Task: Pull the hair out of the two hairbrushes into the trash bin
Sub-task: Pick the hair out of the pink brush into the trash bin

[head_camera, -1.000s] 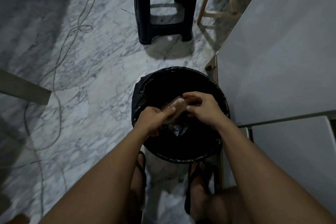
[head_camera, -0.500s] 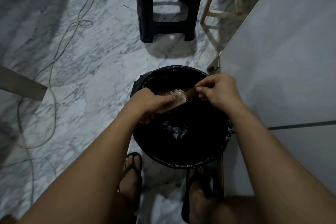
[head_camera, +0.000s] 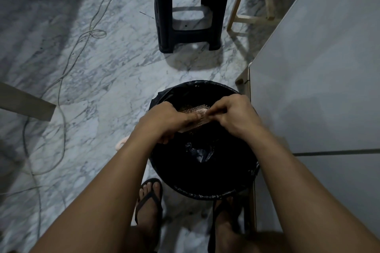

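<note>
A round black trash bin (head_camera: 205,193) lined with a black bag stands on the marble floor between my feet and a grey table. Above its far half my left hand (head_camera: 166,121) grips a pale pink hairbrush (head_camera: 195,114) by the handle, bristles up, with brownish hair among them. My right hand (head_camera: 234,115) pinches at the bristles on the brush's right end, fingers closed on hair there. A pale pink curved piece (head_camera: 121,144), perhaps part of a second brush, shows on the floor just left of my left forearm; most of it is hidden.
A black plastic stool (head_camera: 187,12) stands on the floor beyond the bin. A grey table (head_camera: 318,80) runs along the right, its corner touching the bin's rim. Cables (head_camera: 61,88) trail over the floor at left. Wooden legs (head_camera: 236,6) stand at the back right.
My right hand, which had pulled away up and right from the brush, has come back down onto the bristles. The left hand keeps the brush over the bin.
</note>
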`<state>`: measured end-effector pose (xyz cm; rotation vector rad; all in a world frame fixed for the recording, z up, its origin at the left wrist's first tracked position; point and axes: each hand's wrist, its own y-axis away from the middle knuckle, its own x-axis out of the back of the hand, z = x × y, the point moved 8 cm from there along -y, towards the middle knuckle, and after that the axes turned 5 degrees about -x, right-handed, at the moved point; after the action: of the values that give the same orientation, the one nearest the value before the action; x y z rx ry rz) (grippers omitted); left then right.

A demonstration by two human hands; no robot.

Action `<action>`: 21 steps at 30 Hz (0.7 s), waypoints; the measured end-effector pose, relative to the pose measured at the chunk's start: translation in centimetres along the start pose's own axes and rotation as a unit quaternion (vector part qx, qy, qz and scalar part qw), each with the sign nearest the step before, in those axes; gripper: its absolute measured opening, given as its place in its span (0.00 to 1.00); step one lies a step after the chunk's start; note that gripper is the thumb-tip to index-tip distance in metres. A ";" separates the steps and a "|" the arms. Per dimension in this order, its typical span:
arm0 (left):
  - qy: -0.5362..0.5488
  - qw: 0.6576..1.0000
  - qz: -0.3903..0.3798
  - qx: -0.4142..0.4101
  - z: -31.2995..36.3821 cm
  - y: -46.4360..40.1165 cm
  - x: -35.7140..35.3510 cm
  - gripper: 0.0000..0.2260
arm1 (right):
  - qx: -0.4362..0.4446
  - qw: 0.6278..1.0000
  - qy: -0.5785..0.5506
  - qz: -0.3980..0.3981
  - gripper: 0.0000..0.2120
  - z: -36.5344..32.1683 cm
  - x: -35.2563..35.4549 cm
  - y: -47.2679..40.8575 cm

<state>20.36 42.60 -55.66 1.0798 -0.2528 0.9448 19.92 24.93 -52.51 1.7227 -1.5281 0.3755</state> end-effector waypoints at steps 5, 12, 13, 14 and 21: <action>0.011 1.000 0.009 0.000 -0.3 -0.2 0.8 0.29 | -0.051 0.997 0.006 0.053 0.06 1.2 2.7 -0.2; -0.048 0.997 0.059 -0.012 0.3 0.3 1.9 0.27 | -0.096 0.991 0.046 0.080 0.14 1.9 4.1 0.1; -0.056 0.996 0.061 -0.013 0.4 0.3 1.9 0.27 | -0.078 0.995 0.041 0.047 0.18 1.3 3.6 0.2; -0.060 0.996 0.061 -0.012 0.4 0.4 1.9 0.27 | -0.058 0.998 0.027 0.017 0.21 0.6 3.0 0.3; -0.035 0.998 0.044 -0.019 1.3 0.6 1.6 0.29 | 0.028 0.998 0.054 -0.026 0.17 -2.1 0.1 0.8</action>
<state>21.25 42.47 -53.68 1.0753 -0.3773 0.9778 19.79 26.35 -50.83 1.7528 -1.4048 0.4814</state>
